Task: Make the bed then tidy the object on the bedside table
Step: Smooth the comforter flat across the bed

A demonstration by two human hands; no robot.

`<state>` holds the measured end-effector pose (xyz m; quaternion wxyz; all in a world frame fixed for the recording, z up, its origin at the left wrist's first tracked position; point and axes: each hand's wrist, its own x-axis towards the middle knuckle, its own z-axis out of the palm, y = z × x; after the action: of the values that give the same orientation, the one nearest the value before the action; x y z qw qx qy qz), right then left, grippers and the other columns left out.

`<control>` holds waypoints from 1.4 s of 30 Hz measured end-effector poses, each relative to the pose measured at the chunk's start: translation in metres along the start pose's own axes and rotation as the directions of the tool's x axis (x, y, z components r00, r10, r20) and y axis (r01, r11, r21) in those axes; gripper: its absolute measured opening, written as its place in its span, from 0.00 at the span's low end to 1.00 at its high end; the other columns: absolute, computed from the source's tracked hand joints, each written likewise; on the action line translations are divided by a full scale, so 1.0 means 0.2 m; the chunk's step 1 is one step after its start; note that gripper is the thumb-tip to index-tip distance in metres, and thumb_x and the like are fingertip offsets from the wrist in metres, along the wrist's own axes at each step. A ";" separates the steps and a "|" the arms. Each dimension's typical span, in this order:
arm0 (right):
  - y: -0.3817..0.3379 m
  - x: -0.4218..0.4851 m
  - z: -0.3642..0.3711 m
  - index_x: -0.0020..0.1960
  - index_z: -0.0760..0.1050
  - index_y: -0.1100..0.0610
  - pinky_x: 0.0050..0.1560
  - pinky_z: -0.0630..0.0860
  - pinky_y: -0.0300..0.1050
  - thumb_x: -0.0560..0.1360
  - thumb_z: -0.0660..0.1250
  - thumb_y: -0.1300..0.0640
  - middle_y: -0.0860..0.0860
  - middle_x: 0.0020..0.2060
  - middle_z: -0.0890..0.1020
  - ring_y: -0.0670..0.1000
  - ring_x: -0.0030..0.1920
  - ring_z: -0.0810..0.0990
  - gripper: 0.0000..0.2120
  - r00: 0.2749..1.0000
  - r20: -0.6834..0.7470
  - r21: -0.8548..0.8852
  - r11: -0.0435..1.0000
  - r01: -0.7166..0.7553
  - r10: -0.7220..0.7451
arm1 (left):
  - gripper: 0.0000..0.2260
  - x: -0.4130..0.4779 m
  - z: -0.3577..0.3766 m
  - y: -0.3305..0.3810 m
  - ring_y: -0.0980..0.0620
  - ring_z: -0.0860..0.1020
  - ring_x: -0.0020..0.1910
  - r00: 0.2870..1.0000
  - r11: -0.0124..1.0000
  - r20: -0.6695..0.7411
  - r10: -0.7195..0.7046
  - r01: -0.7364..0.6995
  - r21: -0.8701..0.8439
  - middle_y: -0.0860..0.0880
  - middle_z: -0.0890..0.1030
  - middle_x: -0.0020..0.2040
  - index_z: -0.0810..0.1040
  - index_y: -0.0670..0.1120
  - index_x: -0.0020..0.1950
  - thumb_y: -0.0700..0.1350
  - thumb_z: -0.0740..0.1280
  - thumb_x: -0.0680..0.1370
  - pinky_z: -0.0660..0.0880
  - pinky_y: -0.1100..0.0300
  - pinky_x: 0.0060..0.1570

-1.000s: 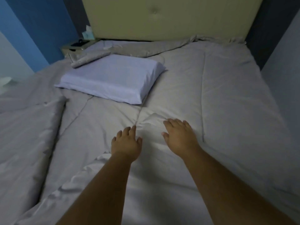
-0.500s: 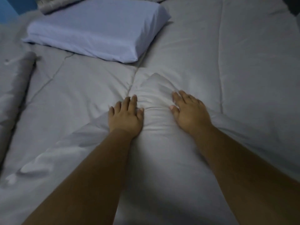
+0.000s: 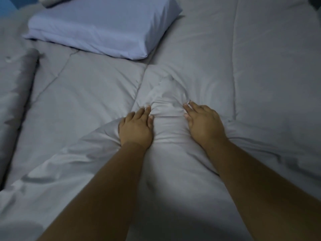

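A grey quilted duvet (image 3: 260, 80) covers the whole bed. In its middle a puffed ridge of duvet (image 3: 166, 101) stands up. My left hand (image 3: 135, 127) lies palm down on the ridge's left side and my right hand (image 3: 205, 124) on its right side. Both hands press into the fabric with fingers stretched forward and hold nothing. A pale blue pillow (image 3: 104, 26) lies flat on the duvet at the upper left, beyond my left hand. The bedside table is out of view.
A thick rolled fold of the duvet (image 3: 15, 94) runs along the left edge. A small rolled grey cloth (image 3: 52, 0) peeks in behind the pillow. A strip of blue wall (image 3: 7, 4) shows at the top left corner.
My head has tipped down and closer, so headboard and bedside table left the view. Both hands have pushed the duvet forward, and the ridge between them has bunched up higher.
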<state>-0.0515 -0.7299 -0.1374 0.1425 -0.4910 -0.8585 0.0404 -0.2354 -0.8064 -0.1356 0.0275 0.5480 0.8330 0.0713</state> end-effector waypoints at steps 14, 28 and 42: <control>-0.13 -0.60 -0.53 0.44 0.83 0.64 0.36 0.82 0.50 0.70 0.60 0.59 0.58 0.38 0.86 0.58 0.37 0.85 0.14 0.996 -0.011 -0.017 0.996 0.088 -0.088 | 0.21 -0.66 -0.42 0.10 0.48 0.63 0.74 0.977 0.997 0.206 0.058 -0.044 -0.071 0.53 0.71 0.72 0.64 0.53 0.75 0.55 0.47 0.83 0.61 0.51 0.72; -0.13 -1.57 -1.27 0.53 0.79 0.67 0.46 0.80 0.53 0.71 0.60 0.63 0.63 0.47 0.84 0.62 0.45 0.84 0.15 0.991 -0.031 0.123 0.983 0.135 -0.132 | 0.21 -1.80 -0.97 0.44 0.44 0.69 0.69 1.000 0.997 0.017 0.022 -0.021 -0.072 0.42 0.76 0.66 0.67 0.52 0.73 0.54 0.48 0.83 0.67 0.54 0.64; -0.15 -2.29 -1.74 0.69 0.67 0.53 0.62 0.71 0.49 0.81 0.52 0.56 0.57 0.62 0.75 0.57 0.60 0.75 0.17 0.929 0.368 -0.185 0.977 0.104 -0.030 | 0.23 -2.52 -1.18 0.59 0.40 0.78 0.55 0.949 0.968 0.192 0.250 -0.252 -0.014 0.40 0.81 0.56 0.77 0.49 0.61 0.57 0.46 0.82 0.72 0.52 0.55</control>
<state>0.2406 -1.1608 0.1076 -0.0675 -0.4572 -0.8860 0.0384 0.0440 -1.2436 0.0981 0.0956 0.6539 0.7504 0.0167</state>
